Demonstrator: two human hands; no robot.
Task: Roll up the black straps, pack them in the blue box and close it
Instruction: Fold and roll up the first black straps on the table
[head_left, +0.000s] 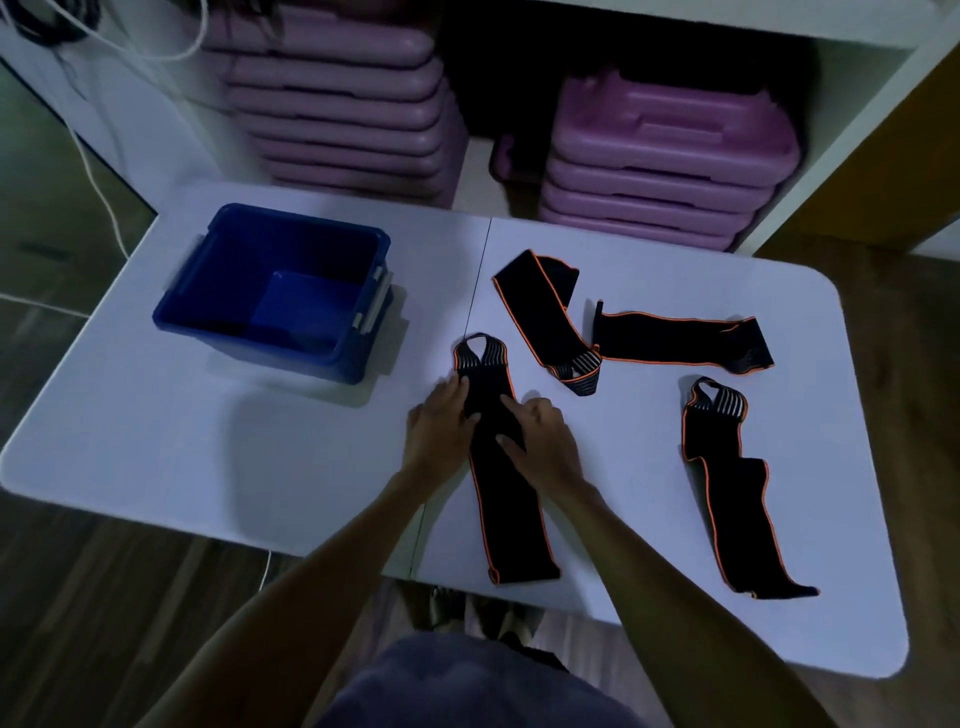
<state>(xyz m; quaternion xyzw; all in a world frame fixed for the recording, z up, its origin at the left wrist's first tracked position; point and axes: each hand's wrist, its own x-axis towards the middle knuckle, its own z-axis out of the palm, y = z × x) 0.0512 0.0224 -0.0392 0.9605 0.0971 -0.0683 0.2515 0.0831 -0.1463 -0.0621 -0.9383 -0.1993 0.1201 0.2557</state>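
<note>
Four black straps lie flat on the white table (156, 441), none rolled yet, and the blue box (270, 291) stands open and empty at the far left, well apart from them; no lid shows anywhere. Both hands rest on the near strap (511, 499), just below its looped, ribbed end. The left hand (441, 421) lies flat along its left edge, fingers spread and closed on nothing, while the right hand (540, 431) presses down on the cloth with loosely curled fingers; whether it pinches the fabric I cannot tell. This looks like smoothing before the first roll. The main risk is a crooked start: the strap runs at a slight angle toward the table edge, so a roll begun off-square would cone outward and come loose. The fabric looks stretchy, so a slack roll may spring open once let go. The strap's tail reaches the near table edge and could slip off if dragged. Two far straps (540, 317) overlap at their ends, so lifting one may pull the other along. The right strap (727, 483) lies clear of the rest.
</note>
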